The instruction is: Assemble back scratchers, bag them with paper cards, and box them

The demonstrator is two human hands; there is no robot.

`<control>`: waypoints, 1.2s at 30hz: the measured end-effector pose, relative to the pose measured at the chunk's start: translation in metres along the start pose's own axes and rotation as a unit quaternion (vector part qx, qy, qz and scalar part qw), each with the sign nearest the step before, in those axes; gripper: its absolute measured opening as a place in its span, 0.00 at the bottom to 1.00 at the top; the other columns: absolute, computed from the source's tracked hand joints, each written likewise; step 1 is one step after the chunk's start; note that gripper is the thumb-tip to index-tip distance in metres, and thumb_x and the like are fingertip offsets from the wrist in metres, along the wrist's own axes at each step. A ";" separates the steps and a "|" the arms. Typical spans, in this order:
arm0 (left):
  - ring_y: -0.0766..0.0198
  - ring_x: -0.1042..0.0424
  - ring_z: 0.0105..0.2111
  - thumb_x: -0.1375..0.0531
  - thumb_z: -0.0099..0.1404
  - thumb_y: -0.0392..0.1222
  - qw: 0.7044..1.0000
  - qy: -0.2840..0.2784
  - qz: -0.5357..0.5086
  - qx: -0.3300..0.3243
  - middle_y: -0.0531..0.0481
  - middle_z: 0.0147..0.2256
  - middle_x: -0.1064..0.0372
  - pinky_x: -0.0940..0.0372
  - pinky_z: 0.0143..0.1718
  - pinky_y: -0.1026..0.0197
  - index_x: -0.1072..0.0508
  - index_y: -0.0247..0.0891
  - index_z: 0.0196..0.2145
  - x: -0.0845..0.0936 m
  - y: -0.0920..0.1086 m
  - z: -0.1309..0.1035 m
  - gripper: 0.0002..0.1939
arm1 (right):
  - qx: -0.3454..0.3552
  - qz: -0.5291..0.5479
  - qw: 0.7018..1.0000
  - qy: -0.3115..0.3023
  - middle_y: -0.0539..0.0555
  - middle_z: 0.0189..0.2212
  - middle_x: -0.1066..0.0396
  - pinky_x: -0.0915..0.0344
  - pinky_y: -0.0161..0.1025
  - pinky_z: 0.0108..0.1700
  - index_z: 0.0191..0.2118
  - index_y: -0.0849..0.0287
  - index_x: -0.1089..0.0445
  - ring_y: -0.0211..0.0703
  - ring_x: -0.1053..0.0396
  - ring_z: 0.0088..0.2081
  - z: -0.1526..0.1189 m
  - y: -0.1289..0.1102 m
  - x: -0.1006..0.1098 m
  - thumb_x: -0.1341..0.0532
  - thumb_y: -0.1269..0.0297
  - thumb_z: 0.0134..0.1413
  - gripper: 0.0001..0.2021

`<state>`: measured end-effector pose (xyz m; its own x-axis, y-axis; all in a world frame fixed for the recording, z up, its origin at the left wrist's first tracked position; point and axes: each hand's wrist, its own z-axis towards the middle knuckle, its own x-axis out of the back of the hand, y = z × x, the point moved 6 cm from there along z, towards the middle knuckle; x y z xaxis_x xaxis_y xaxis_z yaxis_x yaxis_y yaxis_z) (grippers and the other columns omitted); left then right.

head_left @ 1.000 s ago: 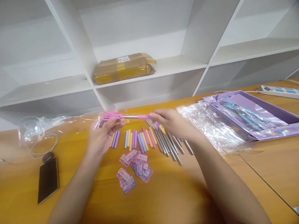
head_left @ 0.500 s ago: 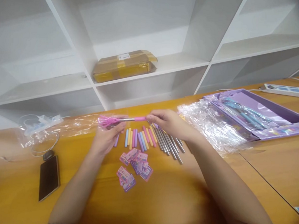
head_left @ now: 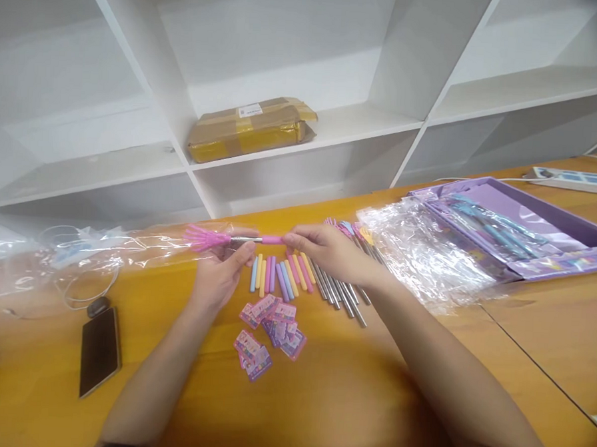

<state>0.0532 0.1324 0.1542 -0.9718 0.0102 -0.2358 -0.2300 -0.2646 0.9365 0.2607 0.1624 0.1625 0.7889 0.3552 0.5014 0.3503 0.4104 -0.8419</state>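
A pink back scratcher [head_left: 246, 239] with a hand-shaped head, metal shaft and pink grip lies level between my hands. My left hand [head_left: 219, 269] is closed round it near the head, thumb along the shaft. At the other end, my right hand [head_left: 322, 248] pinches the tip of the pink grip. Clear plastic wrap [head_left: 147, 242] stretches left from the head; whether my left hand also grips it I cannot tell. Below are several coloured grip tubes [head_left: 280, 279]. Metal back scratchers [head_left: 342, 294] with coloured heads lie partly under my right hand. Small printed cards [head_left: 264, 312] lie in front.
Crumpled clear bags [head_left: 422, 250] lie beside an open purple box [head_left: 561, 267] holding blue wrapped items. A phone [head_left: 100, 353] with a cable rests at left. Power strips stand at both sides. Behind the table [head_left: 318, 411], a white shelf holds a taped parcel [head_left: 253, 128].
The back scratcher has shifted slightly left and turned, so its spread pink fingers now show. The plastic wrap reaches further left. Both hands keep their hold.
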 end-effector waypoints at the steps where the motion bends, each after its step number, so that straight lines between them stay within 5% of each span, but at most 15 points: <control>1: 0.70 0.32 0.27 0.21 0.56 0.46 1.000 0.000 0.012 -0.001 0.50 0.33 0.23 0.32 0.31 0.65 0.15 0.39 0.38 0.001 0.000 0.000 0.15 | 0.001 0.002 1.000 0.001 0.51 0.29 0.28 0.43 0.37 0.34 0.37 0.58 0.22 0.39 0.35 0.32 0.000 0.001 -0.001 0.44 0.38 0.73 0.28; 11: 0.60 0.24 0.41 0.25 0.63 0.47 0.988 -0.051 0.143 0.017 0.47 0.46 0.21 0.30 0.39 0.63 0.17 0.44 0.48 0.008 -0.004 -0.002 0.16 | -0.005 0.034 0.999 -0.010 0.50 0.28 0.30 0.45 0.36 0.31 0.40 0.57 0.24 0.37 0.37 0.29 -0.003 -0.003 -0.004 0.40 0.40 0.71 0.23; 17: 0.64 0.26 0.33 0.26 0.65 0.48 0.979 -0.115 0.159 0.049 0.50 0.39 0.23 0.33 0.35 0.64 0.22 0.44 0.52 -0.017 -0.014 -0.010 0.20 | -0.024 0.051 0.998 -0.006 0.44 0.25 0.33 0.46 0.36 0.29 0.50 0.52 0.33 0.37 0.39 0.26 -0.012 -0.012 -0.022 0.36 0.44 0.69 0.18; 21: 0.65 0.27 0.28 0.26 0.66 0.48 0.977 -0.167 0.112 0.067 0.54 0.35 0.26 0.34 0.31 0.63 0.31 0.49 0.62 -0.026 -0.019 -0.014 0.31 | -0.007 0.082 0.997 -0.009 0.49 0.29 0.26 0.41 0.39 0.31 0.63 0.52 0.40 0.42 0.34 0.28 -0.016 -0.016 -0.036 0.37 0.48 0.71 0.24; 24: 0.66 0.28 0.27 0.27 0.67 0.49 0.977 -0.178 0.099 0.068 0.53 0.35 0.27 0.35 0.29 0.64 0.29 0.49 0.61 -0.023 -0.018 -0.013 0.29 | 0.011 0.101 0.995 -0.012 0.51 0.33 0.25 0.38 0.40 0.32 0.68 0.53 0.46 0.41 0.33 0.30 -0.016 -0.016 -0.038 0.37 0.51 0.71 0.28; 28: 0.68 0.34 0.26 0.26 0.66 0.47 0.983 -0.147 0.090 0.059 0.53 0.34 0.29 0.37 0.28 0.65 0.22 0.45 0.51 -0.011 -0.011 -0.006 0.17 | 0.019 0.111 0.994 -0.007 0.50 0.37 0.27 0.35 0.38 0.33 0.63 0.55 0.40 0.39 0.31 0.32 -0.014 -0.015 -0.019 0.39 0.54 0.72 0.20; 32: 0.69 0.34 0.28 0.25 0.63 0.44 0.990 -0.119 0.056 0.056 0.53 0.32 0.30 0.37 0.28 0.66 0.21 0.43 0.48 -0.005 -0.005 -0.001 0.17 | 0.024 0.123 0.992 0.003 0.52 0.37 0.23 0.31 0.40 0.40 0.46 0.56 0.30 0.40 0.26 0.37 -0.012 -0.017 -0.001 0.37 0.56 0.71 0.09; 36: 0.69 0.36 0.26 0.25 0.63 0.44 0.986 -0.131 0.037 0.095 0.55 0.29 0.33 0.38 0.27 0.66 0.21 0.43 0.48 -0.008 -0.007 -0.003 0.17 | 0.031 0.112 0.993 0.020 0.52 0.37 0.20 0.29 0.41 0.44 0.43 0.56 0.26 0.41 0.23 0.39 -0.010 -0.018 0.001 0.34 0.58 0.67 0.08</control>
<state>0.0629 0.1311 0.1483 -0.9609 0.2528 -0.1131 -0.1392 -0.0880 0.9863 0.2602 0.1471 0.1758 0.8632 0.4113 0.2929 0.1318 0.3765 -0.9170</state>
